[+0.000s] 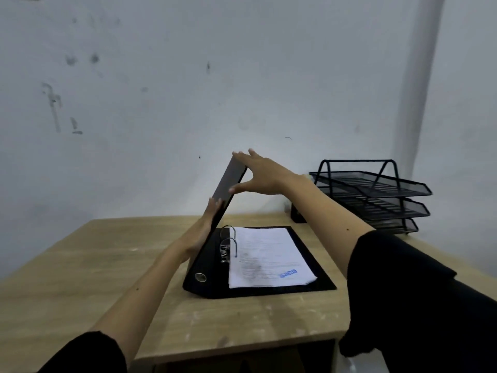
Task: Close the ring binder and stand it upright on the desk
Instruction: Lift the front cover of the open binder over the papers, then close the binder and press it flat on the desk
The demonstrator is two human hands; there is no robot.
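Observation:
A black ring binder [309, 254] lies open on the wooden desk [80, 278], its back cover flat with a stack of white printed sheets [266, 257] on the metal rings [228, 238]. Its front cover [230, 179] is raised steeply, leaning over the rings, grey inside face toward me. My left hand [204, 227] lies flat against the cover's outer side, low near the spine. My right hand [261, 170] grips the cover's top edge, fingers over the edge and thumb under it.
A black three-tier mesh letter tray [376, 195] stands at the desk's back right, against the white wall. A small dark object [297, 211] sits beside its left foot. The desk's front edge runs just below the binder.

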